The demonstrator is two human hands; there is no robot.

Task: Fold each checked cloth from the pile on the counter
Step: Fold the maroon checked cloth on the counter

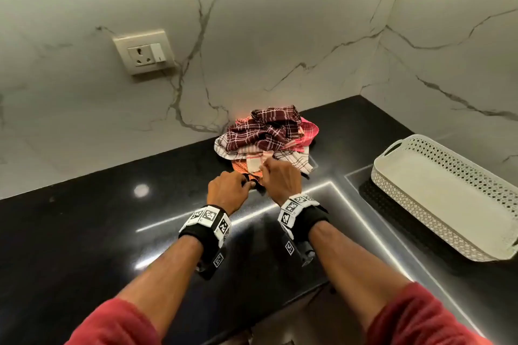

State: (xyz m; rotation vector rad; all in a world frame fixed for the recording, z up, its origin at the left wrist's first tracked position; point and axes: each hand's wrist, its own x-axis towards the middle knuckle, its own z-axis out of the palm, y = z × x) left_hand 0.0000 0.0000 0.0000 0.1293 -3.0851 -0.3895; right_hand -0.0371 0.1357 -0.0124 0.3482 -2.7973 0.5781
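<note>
STATE: pile of checked cloths [266, 137] sits on black counter [84, 232] against marble wall | HANDS: left hand [227, 190] and right hand [280, 176] close together, both pinched on orange cloth's [242, 166] near edge | RISK: pulling may drag maroon cloth [263, 127] along, toppling pile; tray [437, 193] well apart.

I can't see the fingers [253, 184] of either hand where they curl under at the pile's [266, 134] near edge. Which cloth they pinch I cannot tell. The lower cloths lie buried under the maroon one [263, 127]. The white basket [445, 196] runs off the frame's right edge.
</note>
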